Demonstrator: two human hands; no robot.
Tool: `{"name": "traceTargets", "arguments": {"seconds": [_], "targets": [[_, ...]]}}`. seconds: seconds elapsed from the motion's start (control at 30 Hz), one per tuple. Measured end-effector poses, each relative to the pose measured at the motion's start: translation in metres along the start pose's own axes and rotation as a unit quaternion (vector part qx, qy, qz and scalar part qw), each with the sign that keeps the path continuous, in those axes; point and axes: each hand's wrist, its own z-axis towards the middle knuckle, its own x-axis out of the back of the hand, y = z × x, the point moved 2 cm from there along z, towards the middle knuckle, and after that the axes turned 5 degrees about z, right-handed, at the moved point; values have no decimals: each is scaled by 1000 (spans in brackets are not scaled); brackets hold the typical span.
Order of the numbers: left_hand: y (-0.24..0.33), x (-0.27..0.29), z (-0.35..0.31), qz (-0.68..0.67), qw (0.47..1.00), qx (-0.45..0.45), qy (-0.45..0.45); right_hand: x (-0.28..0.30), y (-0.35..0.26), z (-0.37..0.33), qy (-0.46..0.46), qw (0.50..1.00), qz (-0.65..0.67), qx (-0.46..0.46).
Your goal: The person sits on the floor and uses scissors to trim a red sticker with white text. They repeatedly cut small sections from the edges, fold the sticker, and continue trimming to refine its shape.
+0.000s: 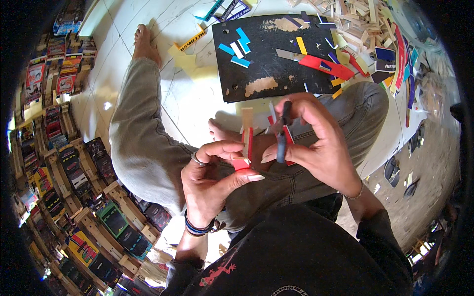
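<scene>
A thin wooden stick with red strip (247,135) is pinched in the left hand (212,180) above the lap. A dark cutter (282,140) is gripped by the right hand (316,143), its fingers closed around it. Trimming is judged under way; a steady, aligned blade is called for beside the black cutting mat (271,54).

Black cutting mat (276,74) lies on the white floor (192,98), coloured strips (240,47) scattered on it, a heap of wooden sticks (353,24) just right, rows of small wooden racks (89,197) far left.
</scene>
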Motion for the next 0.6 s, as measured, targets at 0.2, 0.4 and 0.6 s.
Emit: {"name": "traceTargets", "arguments": {"seconds": [0.2,0.4,0.6], "targets": [[-2,-2,-1,-75,996,-3,-58,-9,0,16,-48,993,-14,111],[-6,-2,-4,-58,994,21,-95,-6,-1,16,-108,991,7,73],[-4,3,-2,-25,995,-11,-91,-8,1,15,-56,991,99,72]]}}
